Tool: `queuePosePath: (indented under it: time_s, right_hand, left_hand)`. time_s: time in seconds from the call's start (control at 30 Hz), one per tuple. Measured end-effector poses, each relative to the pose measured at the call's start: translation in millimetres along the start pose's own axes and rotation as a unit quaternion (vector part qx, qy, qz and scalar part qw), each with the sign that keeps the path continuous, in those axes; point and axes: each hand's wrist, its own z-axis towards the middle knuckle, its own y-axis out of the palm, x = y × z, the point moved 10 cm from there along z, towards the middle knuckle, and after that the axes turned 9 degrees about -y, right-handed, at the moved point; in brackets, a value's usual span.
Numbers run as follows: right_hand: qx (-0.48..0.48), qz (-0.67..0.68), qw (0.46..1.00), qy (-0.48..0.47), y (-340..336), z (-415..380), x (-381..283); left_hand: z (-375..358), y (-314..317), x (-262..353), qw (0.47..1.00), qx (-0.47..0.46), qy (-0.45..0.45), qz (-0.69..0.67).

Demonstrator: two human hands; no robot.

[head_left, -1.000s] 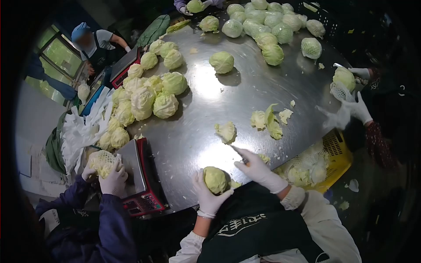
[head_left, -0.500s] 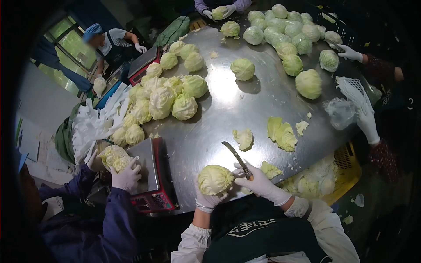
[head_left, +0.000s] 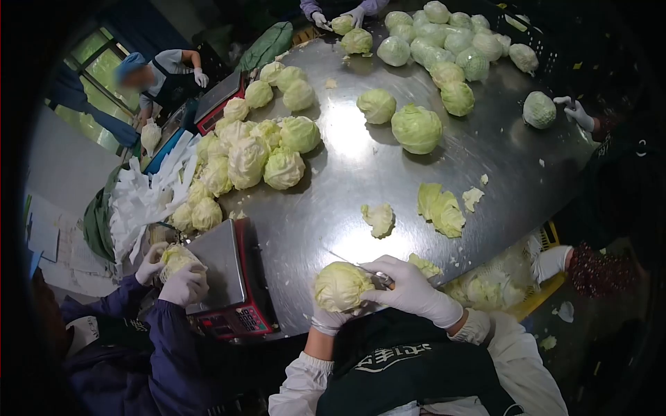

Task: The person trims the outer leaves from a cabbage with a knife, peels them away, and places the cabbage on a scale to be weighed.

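A pale green cabbage (head_left: 341, 287) rests in my gloved left hand (head_left: 329, 318), whose fingers go under it and are partly hidden. My gloved right hand (head_left: 411, 288) grips a knife (head_left: 383, 278) by its handle, with the thin blade lying by the upper right side of the cabbage. The right fingertips touch or nearly touch the cabbage. Just beyond my hands, cut outer leaves (head_left: 441, 209) and a smaller leaf piece (head_left: 379, 219) lie on the metal table (head_left: 319, 222).
Left, a co-worker's hands (head_left: 184, 285) hold a cabbage beside a red scale (head_left: 236, 315). Cabbages (head_left: 248, 163) are heaped behind it. Netted cabbages (head_left: 458, 41) sit at the far right. A yellow crate (head_left: 553, 239) stands below the right edge, near another person's hand (head_left: 553, 263).
My right hand has turned, bringing the knife blade down to the cabbage. A large cabbage has shifted left across the table. The right co-worker's hand and net have left the table edge for the crate.
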Motion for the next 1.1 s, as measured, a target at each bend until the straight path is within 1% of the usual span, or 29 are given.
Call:
queuePosePath:
  time_s: [0.03, 0.1, 0.13, 0.17, 0.2, 0.23, 0.27, 0.3, 0.33, 0.37, 0.4, 0.43, 0.47, 0.5, 0.53, 0.57, 0.6, 0.67, 0.7, 0.73, 0.77, 0.8, 0.87, 0.9, 0.93, 0.97, 1.0, 1.07, 1.1]
  right_hand:
    - [-0.026, -0.057, 0.998, -0.027, 4, 0, -6]
    - [-0.038, -0.065, 0.996, -0.042, 6, -2, 3]
    - [-0.049, -0.072, 0.994, -0.058, 8, -2, 7]
    - [-0.049, -0.072, 0.994, -0.058, 11, -3, 11]
    - [-0.04, -0.078, 0.994, -0.069, 11, -5, 12]
    - [-0.031, -0.084, 0.993, -0.079, 10, -7, 12]
    - [-0.031, -0.085, 0.993, -0.079, 7, -7, 8]
    - [-0.033, 0.133, 0.987, 0.087, 8, -13, 33]
    - [-0.032, 0.341, 0.907, 0.246, 20, -28, 48]
    - [-0.098, 0.438, 0.858, 0.25, 24, -32, 29]
    - [-0.102, 0.439, 0.857, 0.251, 20, -38, 24]
    - [-0.106, 0.395, 0.878, 0.248, 13, -41, 24]
    - [-0.105, 0.35, 0.899, 0.243, 6, -41, 19]
    - [-0.13, 0.203, 0.915, 0.323, -8, -42, 17]
    - [-0.128, 0.203, 0.915, 0.325, -1, -45, 27]
    - [-0.081, 0.116, 0.976, 0.166, -8, -27, 23]
    - [-0.031, 0.026, 0.999, 0.0, -14, -18, 7]
    - [-0.05, 0.023, 0.998, 0.022, -4, -14, 0]
    - [-0.059, -0.034, 0.997, -0.036, 0, -10, -12]
    - [-0.067, -0.093, 0.989, -0.093, 1, -10, -24]
    - [-0.091, -0.115, 0.986, -0.078, 2, -11, -25]
    - [-0.09, -0.116, 0.986, -0.078, 0, -10, -25]
    - [-0.1, -0.168, 0.968, -0.158, 1, -12, -38]
    - [-0.1, -0.169, 0.968, -0.159, 0, -13, -39]
    - [-0.121, -0.212, 0.952, -0.185, 4, -15, -44]
    - [-0.141, -0.254, 0.934, -0.209, 8, -19, -48]
    - [-0.141, -0.254, 0.933, -0.21, 9, -20, -46]
    - [-0.141, -0.259, 0.932, -0.212, 12, -21, -37]
    - [-0.141, -0.259, 0.931, -0.212, 14, -21, -33]
  left_hand:
    - [2, 5, -1, 1.0, 0.001, -0.001, -0.001]
    - [1, 30, -6, 0.989, -0.114, -0.03, -0.091]
    - [1, 28, -7, 0.989, -0.114, -0.029, -0.091]
    - [1, 26, -8, 0.985, -0.109, -0.029, -0.127]
    - [1, 25, -8, 0.981, -0.104, -0.029, -0.163]
    - [1, 26, -12, 0.981, -0.105, -0.029, -0.163]
    - [2, 15, -11, 0.995, 0.026, 0.011, -0.095]
    - [-3, -1, -5, 0.986, 0.157, 0.053, -0.025]
    - [-3, -8, -2, 0.986, 0.155, 0.054, -0.025]
    - [-5, -23, 3, 0.986, 0.161, 0.047, -0.021]
    - [-10, -28, 7, 0.985, 0.167, 0.041, -0.019]
    - [-10, -30, 16, 0.984, 0.157, 0.05, -0.061]
    - [-15, -25, 22, 0.985, 0.156, 0.05, -0.058]
    - [-19, -12, 24, 0.992, 0.111, 0.041, -0.034]
    - [-23, 1, 21, 0.997, 0.066, 0.032, -0.012]
    - [-25, 2, 17, 0.994, 0.106, 0.031, -0.02]
    - [-24, 7, 12, 0.994, 0.106, 0.031, -0.021]
    - [-20, 15, -11, 0.993, 0.101, -0.035, -0.043]
    - [-16, 23, -14, 0.996, 0.075, -0.032, -0.027]
    - [-18, 20, -18, 0.996, 0.075, -0.032, -0.029]
    - [-18, 18, -26, 0.994, 0.084, -0.062, -0.015]
    - [-18, 16, -33, 0.991, 0.093, -0.092, 0.001]
    - [-18, 16, -37, 0.989, 0.092, -0.113, -0.01]
    - [-17, 20, -38, 0.99, 0.066, -0.126, 0.01]
    - [-16, 25, -40, 0.989, 0.04, -0.139, 0.03]
    - [-18, 30, -40, 0.987, 0.059, -0.139, 0.057]
    - [-18, 28, -37, 0.987, 0.059, -0.138, 0.056]
    - [-15, 32, -34, 0.972, 0.008, -0.148, 0.18]
    - [-14, 30, -34, 0.973, 0.007, -0.148, 0.18]
